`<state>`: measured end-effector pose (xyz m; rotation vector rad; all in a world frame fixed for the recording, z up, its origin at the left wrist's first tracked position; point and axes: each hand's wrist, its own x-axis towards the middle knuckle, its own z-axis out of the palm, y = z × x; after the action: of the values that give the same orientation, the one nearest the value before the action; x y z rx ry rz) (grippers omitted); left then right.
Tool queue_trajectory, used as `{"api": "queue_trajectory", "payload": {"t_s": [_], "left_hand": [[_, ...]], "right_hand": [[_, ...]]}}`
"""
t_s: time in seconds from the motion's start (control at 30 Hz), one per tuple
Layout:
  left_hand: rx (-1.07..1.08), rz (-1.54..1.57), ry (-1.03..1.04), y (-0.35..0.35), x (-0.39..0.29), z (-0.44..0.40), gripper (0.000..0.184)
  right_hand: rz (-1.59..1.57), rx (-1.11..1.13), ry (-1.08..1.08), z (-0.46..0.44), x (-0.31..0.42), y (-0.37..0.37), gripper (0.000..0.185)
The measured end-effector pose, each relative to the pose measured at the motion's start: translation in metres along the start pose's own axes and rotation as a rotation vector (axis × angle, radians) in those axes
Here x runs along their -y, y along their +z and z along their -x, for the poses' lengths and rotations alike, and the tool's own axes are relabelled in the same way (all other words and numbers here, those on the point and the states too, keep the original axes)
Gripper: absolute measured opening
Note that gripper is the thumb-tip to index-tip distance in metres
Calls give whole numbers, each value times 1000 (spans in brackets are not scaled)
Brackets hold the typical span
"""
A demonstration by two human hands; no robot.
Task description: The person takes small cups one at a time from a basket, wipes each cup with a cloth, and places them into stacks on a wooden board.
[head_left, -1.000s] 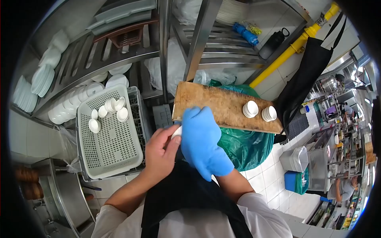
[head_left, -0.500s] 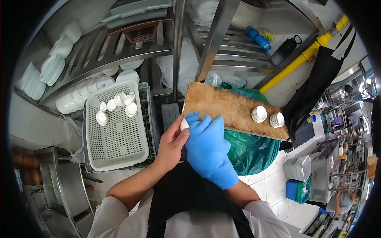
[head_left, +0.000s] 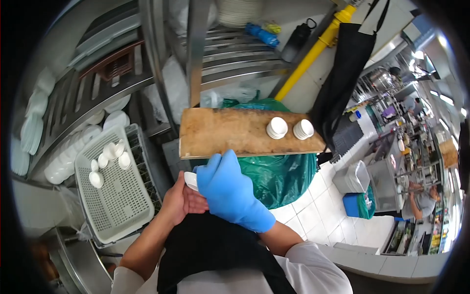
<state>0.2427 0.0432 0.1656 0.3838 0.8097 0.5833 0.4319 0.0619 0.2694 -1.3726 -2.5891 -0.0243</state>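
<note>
Small white sauce cups [head_left: 191, 181], possibly a stack, sit between my hands in front of the black apron. My right hand [head_left: 227, 193], in a blue glove, is closed around them, and its fingers hide most of their surface. Bare and palm up, my left hand [head_left: 183, 200] is beside and below the cups with its fingers stretched out; its thumb side is close to the cup rim. Two short stacks of similar white cups, a left stack [head_left: 277, 128] and a right stack [head_left: 303, 129], stand on the worn wooden board [head_left: 225, 132] beyond my hands.
At left, a pale perforated basket [head_left: 115, 210] holds several loose white cups [head_left: 110, 151]. Metal shelves [head_left: 112, 81] with stacked dishes rise behind it. A green plastic bag [head_left: 279, 181] hangs under the board. A black apron [head_left: 338, 73] hangs by a yellow pipe [head_left: 311, 54]. Another person [head_left: 421, 203] is far right.
The view has turned right, so the basket and board appear farther left. My left fingers have opened from their grip at the cup, and the gloved hand now covers it.
</note>
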Motion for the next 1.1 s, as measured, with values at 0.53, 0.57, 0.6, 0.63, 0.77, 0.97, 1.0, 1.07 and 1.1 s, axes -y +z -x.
{"api": "queue_trajectory", "payload": {"t_s": [0.53,0.57,0.6,0.63,0.77,0.97,1.0,1.07,1.1], "left_hand": [[-235,-379,256,11,16,9,32],[-227,-386,263,14,17,7,31],[-228,-425,267,17,17,5,31],[-229,-466,269,20,17,3,30],[-190,-684,373,32,12,-19,29],[-92,-1295,730,119,-47,-83,62],[-70,-1423,803,132,-56,-105,70],[-54,-1663,837,154,-72,-155,83],[-37,-1736,855,163,-79,-182,88]], "right_hand": [[117,-338,556,-2,-161,-9,16],[103,-353,560,-1,-158,-8,15],[63,-389,563,3,-154,-7,14],[1,-446,569,8,-148,-9,14],[-734,-705,843,25,-127,-32,11],[-638,-812,653,87,-148,-12,16],[-378,-746,578,97,-145,-13,15],[-174,-534,618,117,-137,-22,13],[-251,-494,692,126,-133,-15,14]]}}
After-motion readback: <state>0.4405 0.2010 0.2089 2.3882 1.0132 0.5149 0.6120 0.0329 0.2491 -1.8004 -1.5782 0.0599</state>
